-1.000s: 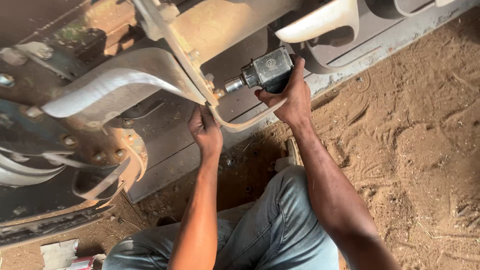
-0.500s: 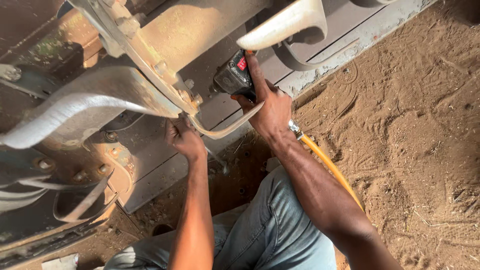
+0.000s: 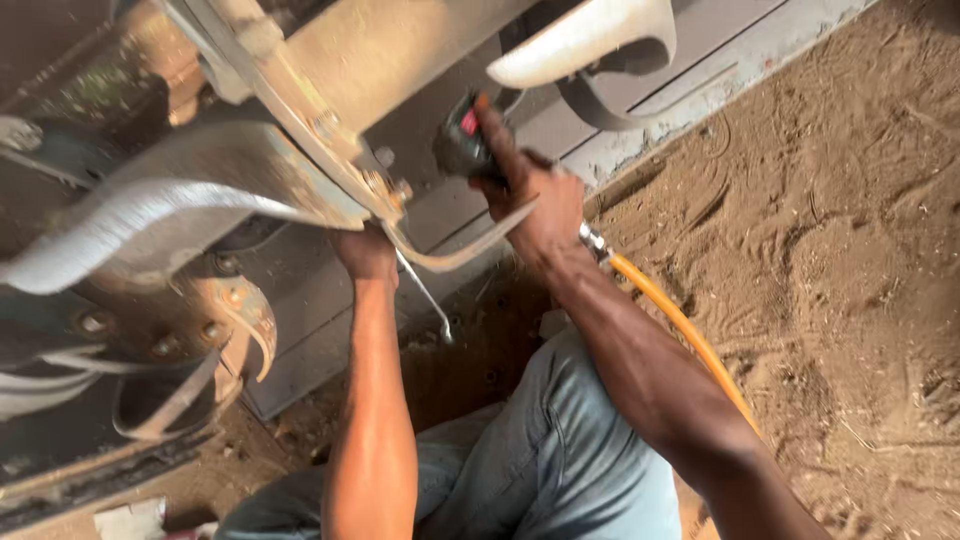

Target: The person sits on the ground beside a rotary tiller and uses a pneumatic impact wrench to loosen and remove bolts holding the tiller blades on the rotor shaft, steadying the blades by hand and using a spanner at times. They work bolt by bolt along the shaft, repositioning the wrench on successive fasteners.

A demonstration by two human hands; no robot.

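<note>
Two hands are being used under the metal frame (image 3: 300, 90). A dark air tool (image 3: 462, 148) with a red label is being gripped by the right hand (image 3: 535, 205), its orange hose (image 3: 680, 330) trailing back. A wrench (image 3: 425, 297) is being clasped by the left hand (image 3: 365, 252) beside a bolt (image 3: 400, 190).

right hand (image 3: 535, 195) | impact wrench (image 3: 460, 145) moved left, closer to bracket bolt (image 3: 400, 190)

Orange hose (image 3: 690, 335) glows against tan, ridged dirt (image 3: 850, 250); black tool (image 3: 462, 148) (a red patch on it), pale-blue jeans (image 3: 560, 470), cream frame (image 3: 330, 80), grey panel (image 3: 560, 120).
</note>
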